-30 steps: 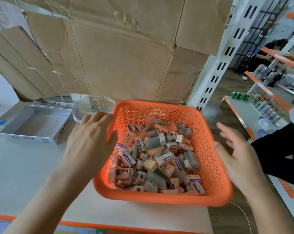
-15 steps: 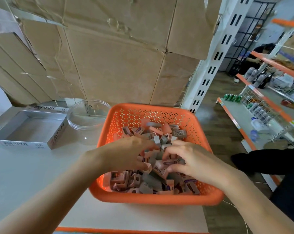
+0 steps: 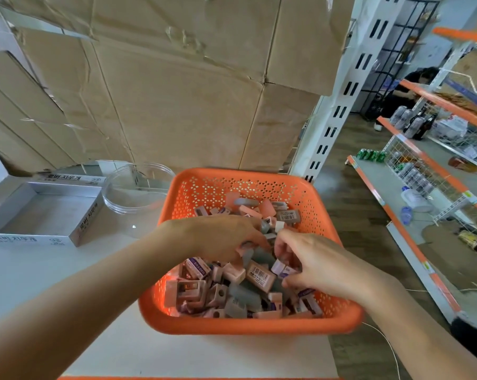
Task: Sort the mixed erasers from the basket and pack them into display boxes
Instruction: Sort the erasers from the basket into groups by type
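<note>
Both bare hands were sunk in the orange perforated plastic basket (image 3: 322, 223) at the near edge of the white surface (image 3: 26, 270). The left hand (image 3: 220, 237) and the right hand (image 3: 316, 266) curled into the heap of small pink and grey erasers (image 3: 231, 292); whether either grip held one could not be told. Farther left stood a clear round plastic tub (image 3: 138, 187) and, beside it, an open silver cardboard display box (image 3: 89, 215).
</note>
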A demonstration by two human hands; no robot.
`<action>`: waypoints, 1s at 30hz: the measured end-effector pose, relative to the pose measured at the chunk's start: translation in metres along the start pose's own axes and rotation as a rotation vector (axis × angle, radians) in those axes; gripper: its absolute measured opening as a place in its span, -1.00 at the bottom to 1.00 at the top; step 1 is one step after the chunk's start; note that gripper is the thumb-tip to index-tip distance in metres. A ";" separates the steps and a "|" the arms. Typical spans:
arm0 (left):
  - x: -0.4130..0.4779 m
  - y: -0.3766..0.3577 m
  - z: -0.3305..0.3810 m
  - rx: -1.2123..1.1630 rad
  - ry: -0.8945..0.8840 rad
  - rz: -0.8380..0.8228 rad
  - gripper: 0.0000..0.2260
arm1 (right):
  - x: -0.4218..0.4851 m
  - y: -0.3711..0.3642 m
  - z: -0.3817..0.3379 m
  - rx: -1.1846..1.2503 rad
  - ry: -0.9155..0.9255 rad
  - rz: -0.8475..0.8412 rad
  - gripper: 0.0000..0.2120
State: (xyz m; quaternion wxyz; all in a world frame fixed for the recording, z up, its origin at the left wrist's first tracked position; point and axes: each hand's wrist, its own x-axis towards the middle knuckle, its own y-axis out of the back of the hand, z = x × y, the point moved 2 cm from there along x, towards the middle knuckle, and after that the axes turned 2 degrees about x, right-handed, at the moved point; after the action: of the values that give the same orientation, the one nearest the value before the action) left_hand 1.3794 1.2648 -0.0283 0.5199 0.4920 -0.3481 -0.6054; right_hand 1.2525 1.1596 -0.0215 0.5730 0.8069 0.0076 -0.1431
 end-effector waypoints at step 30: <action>-0.073 0.023 -0.013 -0.224 0.170 0.583 -0.83 | -0.002 0.034 -0.001 0.228 0.010 0.303 -0.80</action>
State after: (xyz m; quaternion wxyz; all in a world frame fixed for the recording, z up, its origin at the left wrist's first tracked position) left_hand 1.3968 1.3320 0.0062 0.7495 0.3601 -0.3608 -0.4224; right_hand 1.2572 1.1487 0.0106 0.4928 0.8592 -0.1274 -0.0514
